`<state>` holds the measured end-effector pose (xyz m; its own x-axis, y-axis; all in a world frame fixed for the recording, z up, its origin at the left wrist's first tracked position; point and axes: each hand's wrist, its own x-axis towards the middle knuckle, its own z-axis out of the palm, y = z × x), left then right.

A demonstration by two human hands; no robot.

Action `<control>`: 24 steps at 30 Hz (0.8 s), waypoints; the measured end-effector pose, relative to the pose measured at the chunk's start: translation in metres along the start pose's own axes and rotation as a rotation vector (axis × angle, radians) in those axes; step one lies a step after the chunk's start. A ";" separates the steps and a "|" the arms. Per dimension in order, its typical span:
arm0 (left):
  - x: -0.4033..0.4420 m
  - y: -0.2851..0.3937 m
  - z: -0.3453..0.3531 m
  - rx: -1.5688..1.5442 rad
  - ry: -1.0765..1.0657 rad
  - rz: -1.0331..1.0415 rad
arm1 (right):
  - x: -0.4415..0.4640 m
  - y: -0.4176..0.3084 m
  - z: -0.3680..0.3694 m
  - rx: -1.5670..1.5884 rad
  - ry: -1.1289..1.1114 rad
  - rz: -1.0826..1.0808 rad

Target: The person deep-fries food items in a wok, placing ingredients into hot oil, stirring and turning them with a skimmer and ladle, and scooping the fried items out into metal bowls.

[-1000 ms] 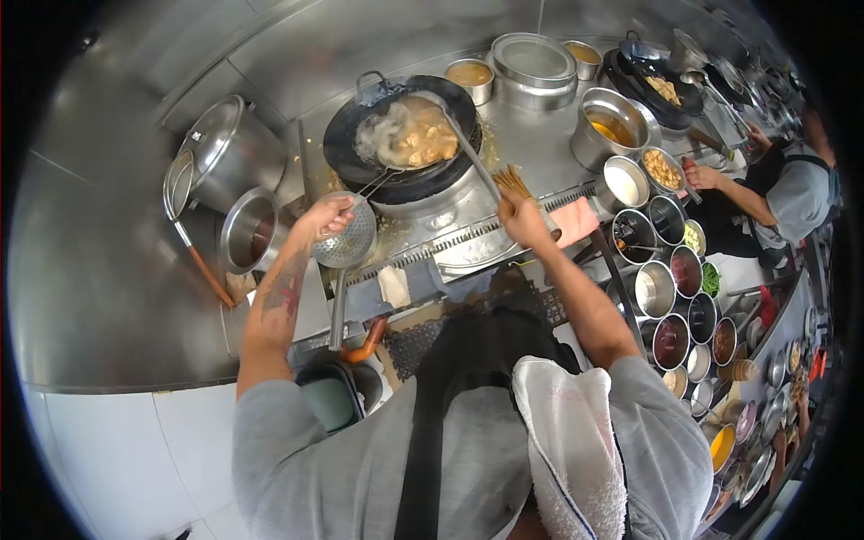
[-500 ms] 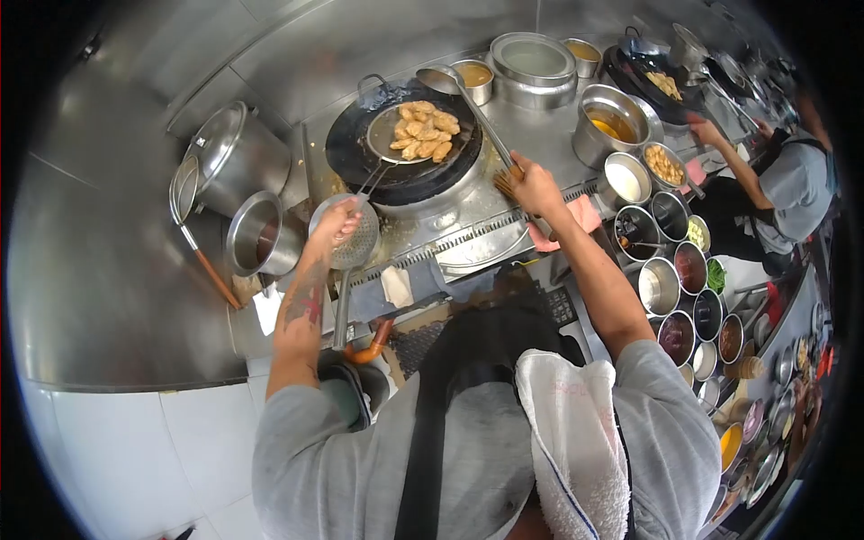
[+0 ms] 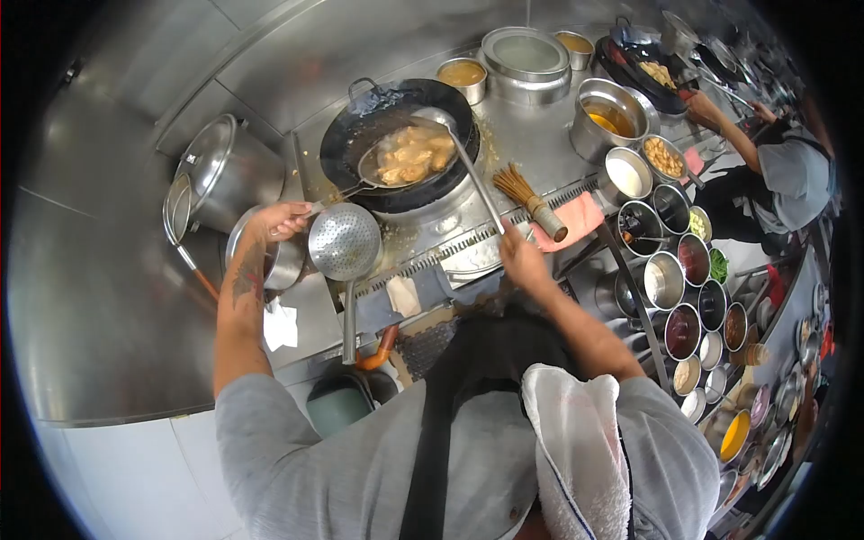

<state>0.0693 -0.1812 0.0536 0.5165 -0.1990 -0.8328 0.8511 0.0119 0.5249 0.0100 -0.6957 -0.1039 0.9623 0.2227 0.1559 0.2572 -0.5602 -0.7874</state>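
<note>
My left hand (image 3: 281, 221) is closed around the handle of a round strainer (image 3: 367, 171), its basket down inside the black wok (image 3: 337, 135). Golden-brown pieces that look like chicken wings (image 3: 416, 155) lie in the strainer, slightly blurred, perhaps by steam. In my closed right hand (image 3: 522, 258) is the long handle of a ladle (image 3: 475, 175); its bowl is over the far right part of the wok, close above the pieces. A perforated skimmer (image 3: 345, 241) rests in front of the wok, to the right of my left hand.
A bamboo brush (image 3: 531, 202) lies beside a pink cloth (image 3: 571, 222). Lidded pot (image 3: 229, 171) and wire strainer (image 3: 177, 211) stand left. Several ingredient containers (image 3: 664, 281) line the right. A co-worker (image 3: 783, 180) handles another wok (image 3: 630, 67) farther right.
The ladle has swung from behind the wok's rim to over the food. My left hand has moved left, and the strainer with the pieces sits lower in the wok. My right hand moved nearer my body.
</note>
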 end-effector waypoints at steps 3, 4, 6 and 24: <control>0.027 -0.027 0.021 -0.045 -0.110 0.074 | -0.021 -0.009 0.028 0.101 -0.014 0.089; 0.039 -0.036 0.028 -0.050 -0.111 0.081 | -0.016 -0.011 0.028 0.095 -0.016 0.083; 0.058 -0.063 0.045 -0.191 -0.104 0.201 | -0.011 -0.012 0.031 0.149 0.091 0.052; 0.122 -0.125 0.142 -0.479 -0.066 0.612 | 0.107 -0.032 -0.073 0.095 -0.121 0.077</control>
<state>0.0123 -0.3459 -0.0893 0.9134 -0.0780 -0.3994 0.3722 0.5571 0.7423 0.1112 -0.7124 -0.0184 0.9597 0.2798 0.0246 0.1682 -0.5026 -0.8480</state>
